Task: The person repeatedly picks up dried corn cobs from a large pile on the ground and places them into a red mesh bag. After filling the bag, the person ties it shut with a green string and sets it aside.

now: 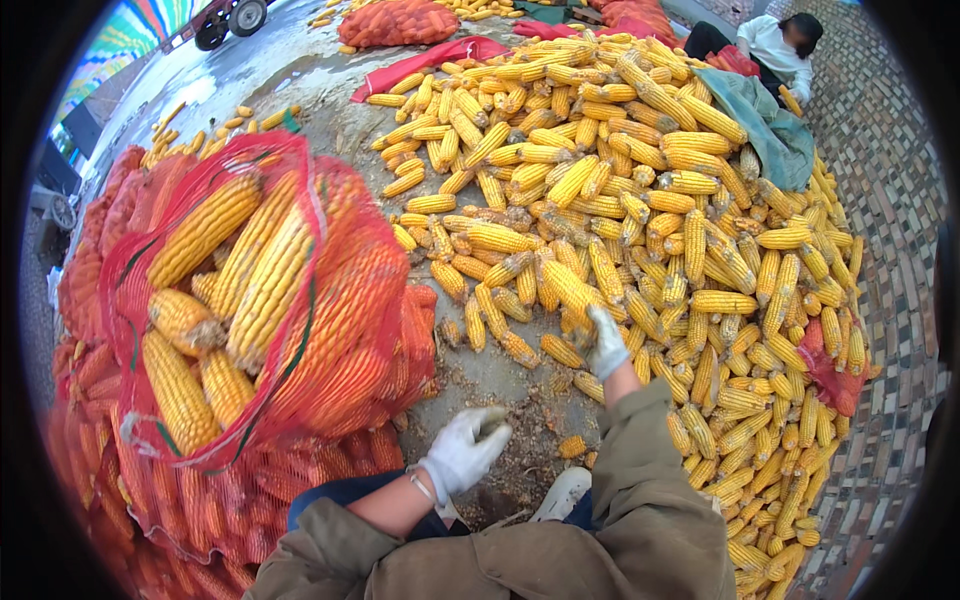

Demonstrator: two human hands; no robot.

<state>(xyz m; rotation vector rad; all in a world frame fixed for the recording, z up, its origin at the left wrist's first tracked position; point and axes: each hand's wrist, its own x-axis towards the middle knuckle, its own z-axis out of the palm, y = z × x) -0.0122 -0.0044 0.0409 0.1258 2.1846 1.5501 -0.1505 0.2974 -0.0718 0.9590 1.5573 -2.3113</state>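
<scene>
My right hand (607, 346), in a dirty white glove, grips the near end of a yellow corn cob (568, 286) at the edge of a big corn pile (637, 165). The cob points up and away from me. Over the littered ground just before my feet is my left hand (466, 452), also gloved. Its fingers are loosely curled and apart from the thumb, with no cob in them. To its left, a red mesh sack (337, 300) gapes towards me, and several cobs (206, 217) show in its mouth.
More filled mesh sacks (225, 487) lie beneath and behind the gaping one. Another full sack (397, 21) lies at the far side. A person (776, 56) crouches beyond the pile near a green cloth (765, 124). Brick paving (892, 300) borders the pile's right side.
</scene>
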